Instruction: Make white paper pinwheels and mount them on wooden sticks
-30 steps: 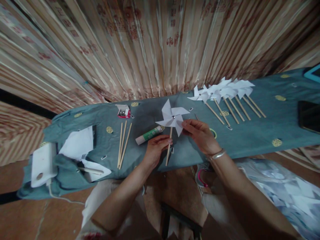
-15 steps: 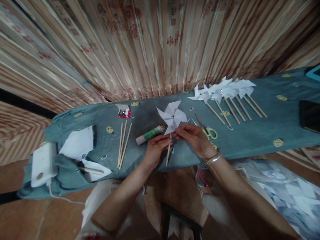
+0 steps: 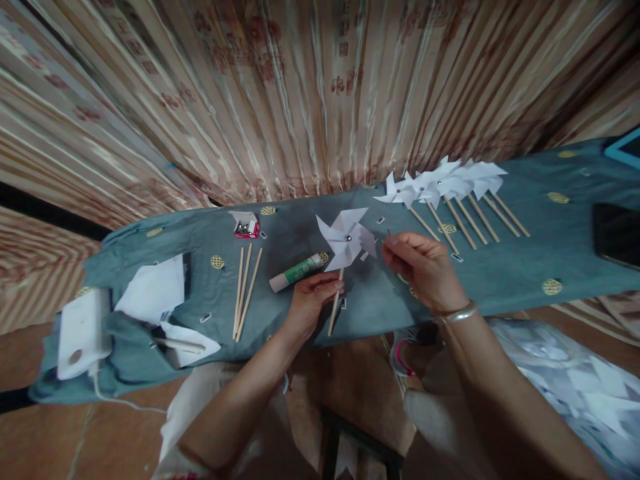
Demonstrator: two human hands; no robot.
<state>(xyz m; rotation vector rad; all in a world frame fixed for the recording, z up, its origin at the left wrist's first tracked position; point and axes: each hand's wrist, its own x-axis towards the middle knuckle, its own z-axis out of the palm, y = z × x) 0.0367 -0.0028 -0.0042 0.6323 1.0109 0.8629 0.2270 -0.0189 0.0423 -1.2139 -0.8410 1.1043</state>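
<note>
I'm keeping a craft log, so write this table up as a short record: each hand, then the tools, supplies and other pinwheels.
Left hand: holds a pinwheel by its stick
Right hand: beside that pinwheel, in front of the scissors; grip on them unclear
Glue stick: lying left of the held pinwheel
Loose sticks: three, left of the glue stick
Red box: open, beyond the loose sticks
Other pinwheels: overlapping row, right of the held one
</note>
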